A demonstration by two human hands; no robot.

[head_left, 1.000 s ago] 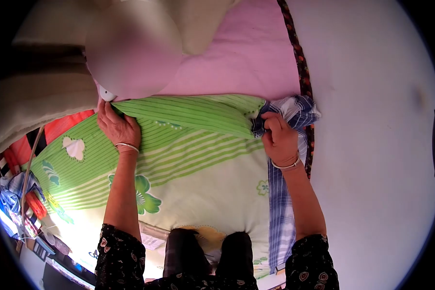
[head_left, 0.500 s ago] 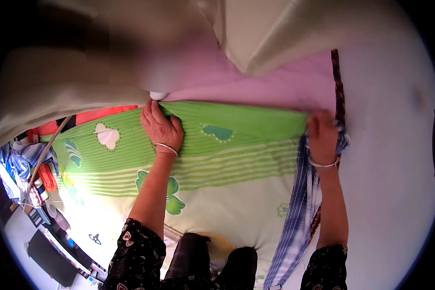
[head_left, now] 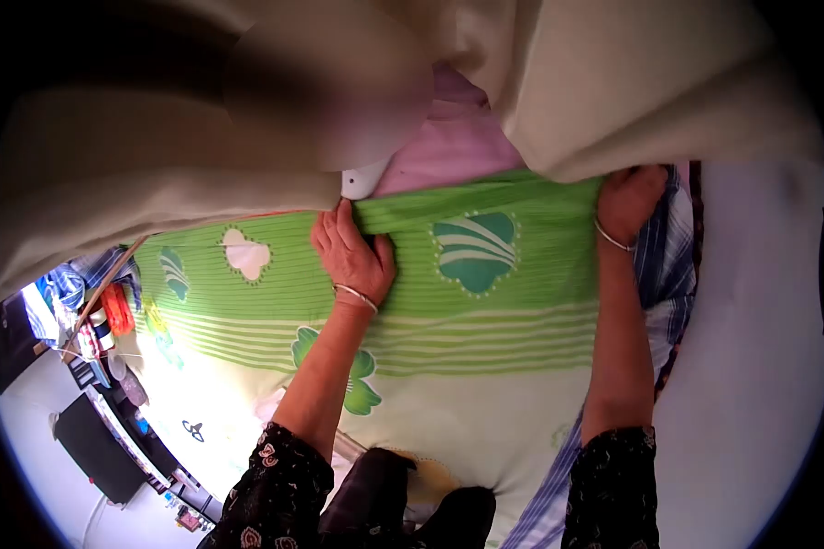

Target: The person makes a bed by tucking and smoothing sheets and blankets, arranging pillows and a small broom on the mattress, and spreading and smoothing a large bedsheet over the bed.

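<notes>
Along its far edge, the green striped sheet (head_left: 485, 339) lay flatter than a second before: its folded-over strip had opened out and the teal leaf motif (head_left: 479, 254) showed whole, so we judged that part more evenly spread. Our left grip (head_left: 351, 252) rested palm down on the sheet, thumb spread from the fingers, just beside a white object (head_left: 364, 180). Our right grip (head_left: 632, 206) had shifted outward, near the blue plaid cloth (head_left: 664, 238), fingers curled and partly hidden at the beige cloth (head_left: 604, 91); we could not tell whether it pinched anything. Our left arm (head_left: 319, 371) slanted inward; our right arm (head_left: 623, 357) reached nearly straight ahead.
</notes>
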